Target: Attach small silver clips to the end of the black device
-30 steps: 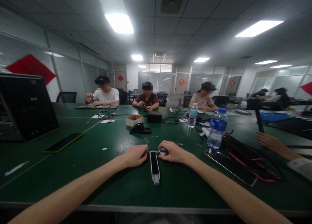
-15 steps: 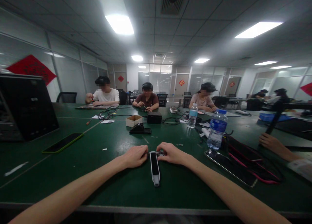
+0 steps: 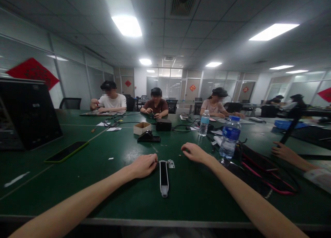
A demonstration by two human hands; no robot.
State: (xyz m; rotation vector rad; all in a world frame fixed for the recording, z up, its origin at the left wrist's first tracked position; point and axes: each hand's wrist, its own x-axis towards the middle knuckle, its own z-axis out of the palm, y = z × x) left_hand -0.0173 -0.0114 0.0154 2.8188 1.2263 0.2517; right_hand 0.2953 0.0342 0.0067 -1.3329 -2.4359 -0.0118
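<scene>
A slim black-and-white handheld device (image 3: 163, 179) lies lengthwise on the green table in front of me. At its upper left end rests my left hand (image 3: 144, 165), fingers curled and pressed together; whatever they hold is hidden. A small metal bracket (image 3: 171, 164) with holes lies against the device's upper right side. My right hand (image 3: 195, 152) is farther right, away from the device, fingers closed and fingertips down near the tabletop. Anything in them is too small to make out. A tiny ring (image 3: 180, 155) lies just left of those fingertips.
Beyond my hands stand a black holder (image 3: 148, 138), an open cardboard box (image 3: 141, 128) and a black box (image 3: 163, 125). Two water bottles (image 3: 229, 138) and a dark pouch (image 3: 266, 169) are at right. A phone (image 3: 66, 151) lies left. Another person's hand (image 3: 287, 153) reaches in.
My right hand has left the device's right side and moved right and away from me, uncovering the metal bracket. It now covers the spot where small rings lay. My left hand stays put.
</scene>
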